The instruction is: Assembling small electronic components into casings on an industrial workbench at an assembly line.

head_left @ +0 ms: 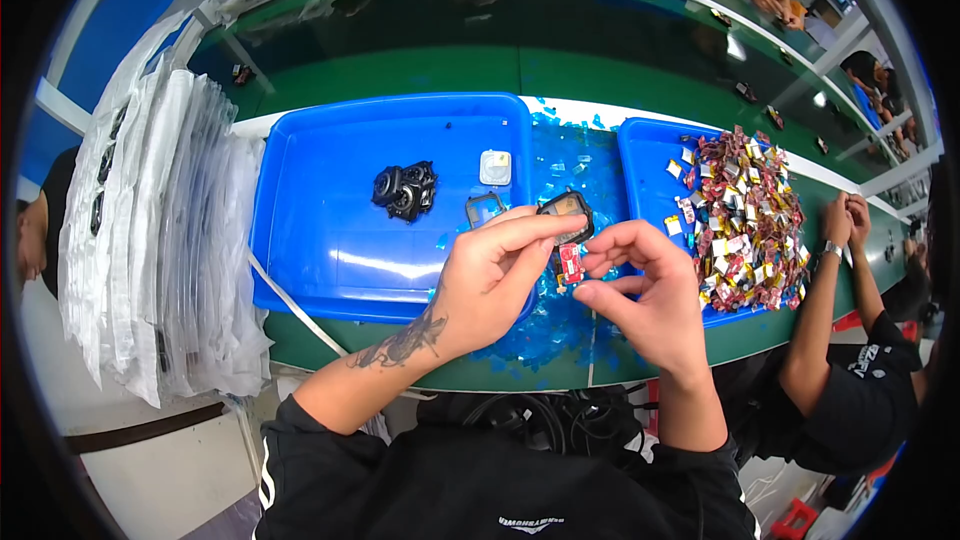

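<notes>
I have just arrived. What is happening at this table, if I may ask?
A person is handling small parts. The left hand holds a black case; the right hand is at a red board on its near side, though whether it grips the board is hard to tell. The left tray holds black parts and a pale square piece. The right tray holds a heap of small red, white and yellow pieces. Blue scraps lie between the trays.

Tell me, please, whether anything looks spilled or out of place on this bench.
Yes: small blue scraps lie strewn across the green bench between the left blue tray and right blue tray. They look odd because they're loose rather than contained.
</notes>
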### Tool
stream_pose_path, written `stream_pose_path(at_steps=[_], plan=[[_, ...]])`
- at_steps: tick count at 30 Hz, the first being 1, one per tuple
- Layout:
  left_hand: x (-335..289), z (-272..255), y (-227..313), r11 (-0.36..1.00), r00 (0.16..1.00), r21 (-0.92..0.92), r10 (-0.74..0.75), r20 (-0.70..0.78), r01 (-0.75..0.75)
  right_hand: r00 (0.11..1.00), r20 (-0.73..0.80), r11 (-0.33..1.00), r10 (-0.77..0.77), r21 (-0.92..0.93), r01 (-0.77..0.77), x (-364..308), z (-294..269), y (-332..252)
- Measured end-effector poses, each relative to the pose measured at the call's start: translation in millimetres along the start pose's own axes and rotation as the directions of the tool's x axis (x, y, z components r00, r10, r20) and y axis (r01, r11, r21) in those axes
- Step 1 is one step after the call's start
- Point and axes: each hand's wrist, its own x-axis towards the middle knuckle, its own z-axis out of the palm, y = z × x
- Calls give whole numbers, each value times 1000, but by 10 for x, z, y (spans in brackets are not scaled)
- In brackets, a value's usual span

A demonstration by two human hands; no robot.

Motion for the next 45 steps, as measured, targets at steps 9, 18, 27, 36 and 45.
stream_pose_path(at_steps=[9, 18, 27, 36, 45], plan=[[17, -59, 92, 910, 966, 332, 204, 160, -247, 988, 150, 916, 32, 392, -89, 24, -173, 119], [39, -60, 142, 909, 978, 397, 53, 200, -130, 987, 148, 972, 68, 214, -99, 24, -245, 96], [14, 48, 44, 997, 994, 67, -50, 93, 44, 990, -125, 995, -67, 63, 76, -18, 1, 149], [-17, 98, 6, 986, 994, -133, -93, 54, 99, 954, -273, 973, -125, 157, 172, 0, 141, 246], [-33, 134, -23, 982, 998, -184, -53, -15, 50, 913, -300, 961, -277, -76, 266, 53, 209, 319]])
